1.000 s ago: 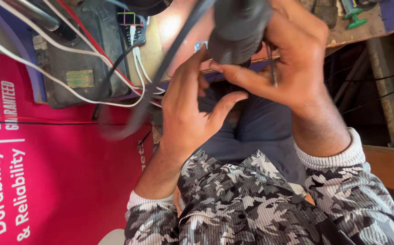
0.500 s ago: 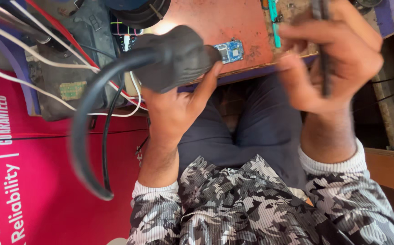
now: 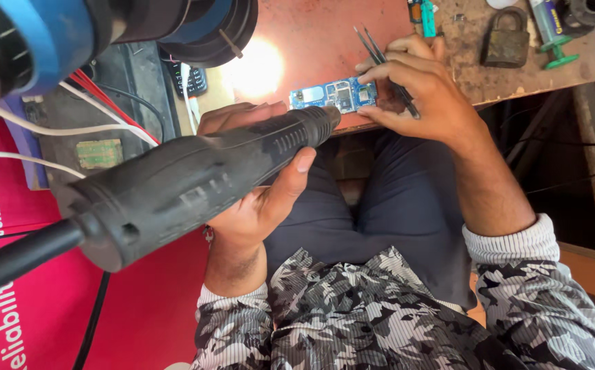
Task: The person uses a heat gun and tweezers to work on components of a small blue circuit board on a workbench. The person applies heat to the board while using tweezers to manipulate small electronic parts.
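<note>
From the head camera, the left hand [image 3: 256,199] is wrapped around a black hot-air gun [image 3: 195,181], thumb along its side and fingers curled beneath, so the grip is closed on the gun. The gun's nozzle points past the fingertips at a small blue circuit board [image 3: 335,94], which lies on the worn reddish-brown bench [image 3: 297,34] close to the bench's near edge. The right hand [image 3: 417,89] rests on the board's right end, fingers pressing down beside it, and pinches a pair of tweezers [image 3: 386,62] whose tips stick up and away from the board; that grip is closed on the tweezers. A thick black cord [image 3: 17,257] leaves the gun's rear, behind the left wrist. Beyond the right hand lie a rusty padlock [image 3: 506,38] and a green-handled screwdriver [image 3: 426,17]. Beyond the left hand a bright lamp glare falls on the bench, next to a dark unit with white and red wires [image 3: 71,123]. A red banner [image 3: 10,294] hangs below that side. The person's dark trousers and camouflage sleeves fill the space under the hands.
</note>
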